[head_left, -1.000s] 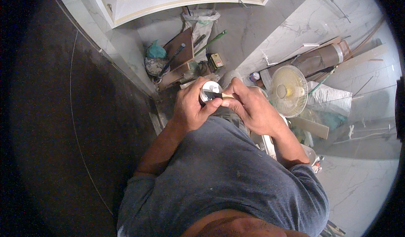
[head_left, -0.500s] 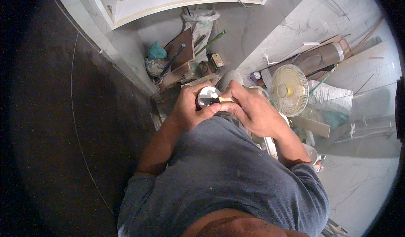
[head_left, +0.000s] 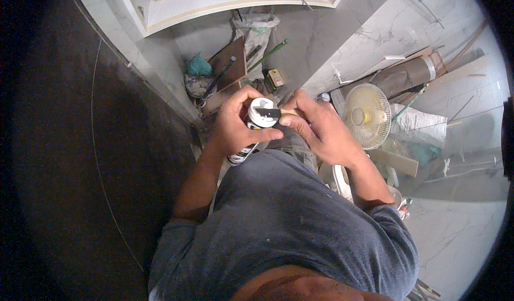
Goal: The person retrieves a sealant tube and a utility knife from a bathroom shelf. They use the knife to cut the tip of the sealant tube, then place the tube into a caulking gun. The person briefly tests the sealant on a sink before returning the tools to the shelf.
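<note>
My left hand is wrapped around a cylindrical bottle with a black-and-white label, tilted with its white round top up. My left thumb lies along the near side, and the fingers behind the bottle are hidden. Between thumb and fingers, my right hand pinches the pale handle of a small putty knife. Its flat dark blade lies over the white top; whether it touches cannot be told. Both hands are in front of my body, close together.
A white-edged shelf holds tools and a cloth at the far side. Below it are a white sack, boards and a bucket. A fan stands to the right, near a glass panel and a wrapped roll.
The bottle has tilted, so its labelled side now shows below my left hand. Its white top and the dark blade have shifted slightly away from my body.
</note>
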The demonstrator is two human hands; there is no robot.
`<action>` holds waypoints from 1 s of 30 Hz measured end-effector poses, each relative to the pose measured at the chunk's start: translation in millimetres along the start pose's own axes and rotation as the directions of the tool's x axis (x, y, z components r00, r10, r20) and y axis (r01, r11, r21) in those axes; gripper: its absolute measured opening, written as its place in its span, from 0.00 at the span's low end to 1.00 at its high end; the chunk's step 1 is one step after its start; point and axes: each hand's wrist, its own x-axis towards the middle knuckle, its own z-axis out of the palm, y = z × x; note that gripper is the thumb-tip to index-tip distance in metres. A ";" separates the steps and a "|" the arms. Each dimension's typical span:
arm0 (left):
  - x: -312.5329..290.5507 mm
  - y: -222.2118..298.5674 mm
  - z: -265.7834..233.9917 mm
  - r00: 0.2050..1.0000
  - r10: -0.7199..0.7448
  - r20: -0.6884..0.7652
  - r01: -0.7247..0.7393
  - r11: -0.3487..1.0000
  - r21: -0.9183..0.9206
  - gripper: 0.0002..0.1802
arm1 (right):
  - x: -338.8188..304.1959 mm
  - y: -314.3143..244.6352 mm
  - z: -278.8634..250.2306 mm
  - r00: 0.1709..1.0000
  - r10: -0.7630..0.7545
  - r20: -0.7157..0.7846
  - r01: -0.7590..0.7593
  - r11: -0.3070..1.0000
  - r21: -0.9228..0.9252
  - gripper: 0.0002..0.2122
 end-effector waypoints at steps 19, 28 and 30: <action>-6.7 13.6 8.6 1.000 0.001 -0.012 -0.001 1.000 -0.014 0.30 | 1.6 -8.2 -0.4 0.999 -0.005 -0.031 0.005 1.000 0.004 0.10; -5.6 9.0 10.5 0.984 0.154 -0.087 -0.133 0.970 0.205 0.25 | -2.7 -6.6 6.7 1.000 0.017 -0.015 -0.017 1.000 -0.012 0.11; -4.6 8.1 9.1 0.972 0.223 -0.070 -0.198 0.945 0.260 0.26 | -4.3 -3.5 9.6 0.999 0.005 -0.035 -0.004 1.000 0.013 0.12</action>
